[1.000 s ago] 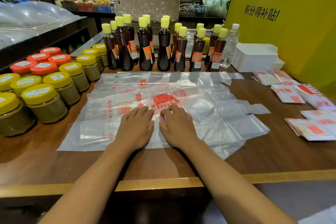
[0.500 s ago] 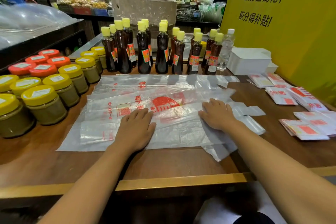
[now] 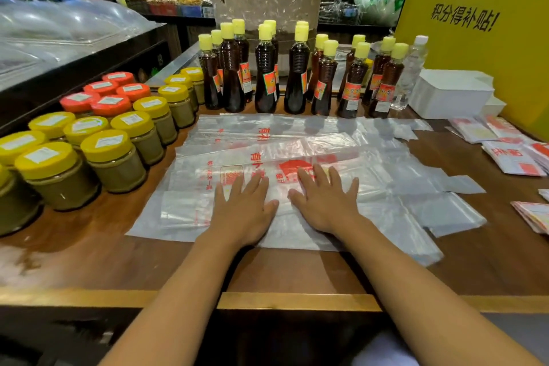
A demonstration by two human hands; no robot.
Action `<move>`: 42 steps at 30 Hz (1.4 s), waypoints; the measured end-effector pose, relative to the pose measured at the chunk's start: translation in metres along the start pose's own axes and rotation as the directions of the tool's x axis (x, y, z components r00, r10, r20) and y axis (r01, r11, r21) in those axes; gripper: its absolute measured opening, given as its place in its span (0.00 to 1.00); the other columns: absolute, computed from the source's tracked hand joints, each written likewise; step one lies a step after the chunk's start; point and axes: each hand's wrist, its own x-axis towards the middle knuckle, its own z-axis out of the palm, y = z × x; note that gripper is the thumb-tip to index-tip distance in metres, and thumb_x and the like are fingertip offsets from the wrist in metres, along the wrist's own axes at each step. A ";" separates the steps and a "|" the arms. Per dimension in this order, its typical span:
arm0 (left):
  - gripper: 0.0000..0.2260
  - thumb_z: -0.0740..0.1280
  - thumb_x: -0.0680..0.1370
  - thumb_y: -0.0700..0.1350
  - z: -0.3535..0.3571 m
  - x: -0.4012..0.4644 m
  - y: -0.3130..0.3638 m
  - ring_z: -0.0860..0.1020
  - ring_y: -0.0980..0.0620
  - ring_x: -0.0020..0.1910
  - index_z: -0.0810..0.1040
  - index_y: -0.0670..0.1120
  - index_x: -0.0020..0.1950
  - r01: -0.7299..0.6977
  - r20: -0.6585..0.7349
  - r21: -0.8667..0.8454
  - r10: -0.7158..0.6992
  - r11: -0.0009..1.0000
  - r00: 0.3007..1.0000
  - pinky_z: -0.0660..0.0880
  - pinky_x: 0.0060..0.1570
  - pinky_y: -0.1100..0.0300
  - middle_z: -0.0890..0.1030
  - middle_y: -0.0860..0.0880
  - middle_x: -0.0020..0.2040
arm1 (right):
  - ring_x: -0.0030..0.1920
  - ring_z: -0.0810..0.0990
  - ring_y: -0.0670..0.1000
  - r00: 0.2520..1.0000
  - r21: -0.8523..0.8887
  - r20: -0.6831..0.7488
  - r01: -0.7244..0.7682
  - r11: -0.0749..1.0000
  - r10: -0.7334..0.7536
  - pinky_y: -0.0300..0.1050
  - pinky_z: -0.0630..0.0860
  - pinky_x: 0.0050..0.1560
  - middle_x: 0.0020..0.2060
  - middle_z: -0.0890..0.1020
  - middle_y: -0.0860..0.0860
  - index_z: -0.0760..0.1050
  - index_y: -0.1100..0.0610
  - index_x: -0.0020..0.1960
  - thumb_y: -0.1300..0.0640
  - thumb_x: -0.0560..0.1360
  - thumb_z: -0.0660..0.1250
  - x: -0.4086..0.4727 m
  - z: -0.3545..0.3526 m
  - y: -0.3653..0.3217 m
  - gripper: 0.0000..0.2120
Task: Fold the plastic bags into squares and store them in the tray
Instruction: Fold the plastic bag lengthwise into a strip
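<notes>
The plastic bags lie spread in a loose overlapping pile in the middle of the table, in front of the row of dark bottles and beside the yellow- and red-lidded jars. Both hands rest flat on the topmost bag, the left hand and the right hand side by side near its front edge, thumbs almost meeting; the fingers are straight and a little spread, pressing down and gripping nothing. This film looks thin, nearly weightless and slick, so I would expect it to slide over the sheets beneath and spring back out of a crease unless it is held down with a flat palm. The best place to take hold seems to be a free edge or corner, pinched lightly while the other hand pins the rest. The top bag's long axis runs left to right across the table, with the closed bottom toward the jars and what look like the handle flaps trailing off to the right; the red print on it reads sideways from here. Finished squares lie at the right, near a white tray by the yellow wall.
</notes>
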 end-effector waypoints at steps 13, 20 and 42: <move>0.33 0.54 0.84 0.60 -0.012 0.017 0.024 0.39 0.42 0.81 0.39 0.53 0.82 0.114 -0.093 0.056 -0.108 0.992 0.990 0.37 0.75 0.35 0.41 0.50 0.83 | 0.80 0.38 0.59 0.999 0.004 -0.008 -0.040 0.999 0.040 0.75 0.34 0.72 0.82 0.41 0.48 0.43 0.41 0.81 0.30 0.80 0.41 -0.002 0.001 0.002 0.33; 0.25 0.46 0.86 0.55 0.011 0.034 0.030 0.39 0.44 0.81 0.46 0.54 0.83 -0.015 -0.079 0.023 0.016 1.000 0.997 0.40 0.77 0.35 0.43 0.50 0.83 | 0.80 0.46 0.56 0.997 0.124 -0.073 -0.024 0.992 0.033 0.74 0.40 0.73 0.80 0.52 0.48 0.54 0.44 0.78 0.41 0.82 0.51 -0.004 -0.001 0.008 0.26; 0.29 0.47 0.84 0.57 0.011 0.044 0.023 0.40 0.46 0.82 0.42 0.54 0.83 -0.075 -0.066 -0.056 0.071 0.996 0.995 0.36 0.77 0.38 0.43 0.53 0.83 | 0.72 0.64 0.58 0.996 0.112 -0.009 0.094 0.989 -0.093 0.68 0.48 0.74 0.62 0.78 0.49 0.72 0.43 0.68 0.53 0.77 0.68 0.121 -0.064 -0.019 0.20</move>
